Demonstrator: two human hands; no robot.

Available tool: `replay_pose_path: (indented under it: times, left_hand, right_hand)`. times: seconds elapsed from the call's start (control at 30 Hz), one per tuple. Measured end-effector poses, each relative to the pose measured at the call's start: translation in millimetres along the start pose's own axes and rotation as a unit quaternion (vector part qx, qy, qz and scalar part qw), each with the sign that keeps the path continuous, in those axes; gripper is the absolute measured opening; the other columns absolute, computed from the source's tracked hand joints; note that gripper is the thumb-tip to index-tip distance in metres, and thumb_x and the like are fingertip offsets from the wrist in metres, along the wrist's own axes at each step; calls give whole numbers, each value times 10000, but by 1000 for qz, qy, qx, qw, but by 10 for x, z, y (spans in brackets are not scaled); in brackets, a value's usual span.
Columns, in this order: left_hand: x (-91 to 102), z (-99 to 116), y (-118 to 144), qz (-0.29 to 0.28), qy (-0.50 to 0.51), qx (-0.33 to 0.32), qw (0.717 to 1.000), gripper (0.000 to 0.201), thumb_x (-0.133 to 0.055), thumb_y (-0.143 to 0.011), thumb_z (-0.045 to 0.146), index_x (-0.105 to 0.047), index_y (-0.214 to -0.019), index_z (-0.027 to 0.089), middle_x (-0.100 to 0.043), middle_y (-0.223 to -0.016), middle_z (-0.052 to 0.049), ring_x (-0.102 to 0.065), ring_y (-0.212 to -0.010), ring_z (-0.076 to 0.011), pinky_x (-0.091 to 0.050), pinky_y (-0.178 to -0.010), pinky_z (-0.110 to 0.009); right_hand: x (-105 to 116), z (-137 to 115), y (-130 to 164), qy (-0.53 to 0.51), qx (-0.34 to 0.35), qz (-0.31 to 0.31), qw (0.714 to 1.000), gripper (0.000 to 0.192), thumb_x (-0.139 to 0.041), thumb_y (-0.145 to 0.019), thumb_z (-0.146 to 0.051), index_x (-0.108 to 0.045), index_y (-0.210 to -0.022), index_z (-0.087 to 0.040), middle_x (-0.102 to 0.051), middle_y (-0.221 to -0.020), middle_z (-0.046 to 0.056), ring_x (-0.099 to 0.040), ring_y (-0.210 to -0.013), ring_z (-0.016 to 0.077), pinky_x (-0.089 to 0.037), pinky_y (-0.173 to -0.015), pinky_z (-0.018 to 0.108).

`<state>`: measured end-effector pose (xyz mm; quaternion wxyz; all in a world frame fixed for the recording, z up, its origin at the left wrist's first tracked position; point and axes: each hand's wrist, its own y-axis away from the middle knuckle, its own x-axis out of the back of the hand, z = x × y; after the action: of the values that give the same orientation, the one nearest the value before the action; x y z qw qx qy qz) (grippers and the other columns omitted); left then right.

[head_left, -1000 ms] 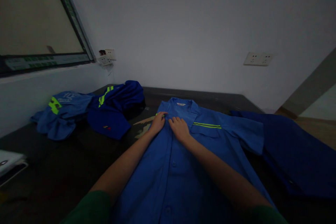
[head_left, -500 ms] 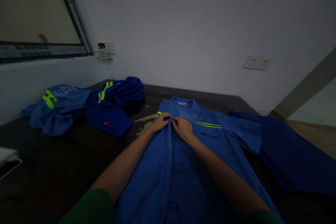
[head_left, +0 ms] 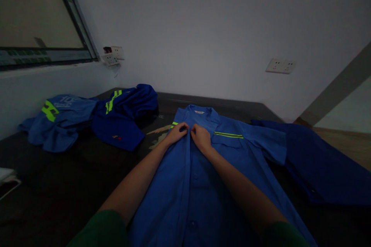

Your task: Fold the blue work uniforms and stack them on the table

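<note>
Far left on the dark bench (head_left: 72,177): a crumpled light-blue garment (head_left: 55,121) with a yellow-green stripe, touching a darker blue one (head_left: 124,117) bunched just to its right. Above these, a window frame (head_left: 43,54) and a wall socket (head_left: 111,56).

Centre: a blue work shirt (head_left: 203,185) spread flat, front up, collar at the far end, hem near the body. Left hand (head_left: 176,133) pinching the left edge of the front opening just below the collar, fingers curled onto the cloth. Right hand (head_left: 200,138) doing likewise on the right edge, grip closed on the fabric, the 2 hands almost touching at the seam. Whether a button sits between the fingertips: cannot tell, too dim. Lower down the front, 2 buttons visible and the edges lying together, so probably fastened there; topmost part judged still in hand.

Right: a dark-blue garment (head_left: 319,166) laid out beside the shirt, untouched. Far right wall: a double socket (head_left: 280,65).
</note>
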<state>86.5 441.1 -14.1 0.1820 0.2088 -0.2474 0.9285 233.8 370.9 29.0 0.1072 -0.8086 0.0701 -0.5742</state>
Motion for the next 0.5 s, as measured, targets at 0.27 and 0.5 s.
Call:
replay_pose_path:
  times: [0.27,0.5]
  left_hand:
    - [-7,-67,-33,-17,-40,-24,999,177,-521,-868,282,-621,-791,159,-651,-864,-53,-595,-892,-203,-456,-880,-336]
    - [-44,-72,-27,-20,-98,-44,994,236,-468,-916,325,-603,-797,171,-632,-853,-46,-579,-867,-194,-451,-845,-325]
  right_hand:
    - [-71,67,10,-28,4,-54,998,234,-462,-919,-251,-685,-898,-182,-704,-928,63,-633,-871,184,-421,-710,256]
    - [59,268,378,36,146,-56,987,280,-564,-898,-293,-679,-1109,-148,-658,-1145,101,-554,-1067,238,-415,-925,325]
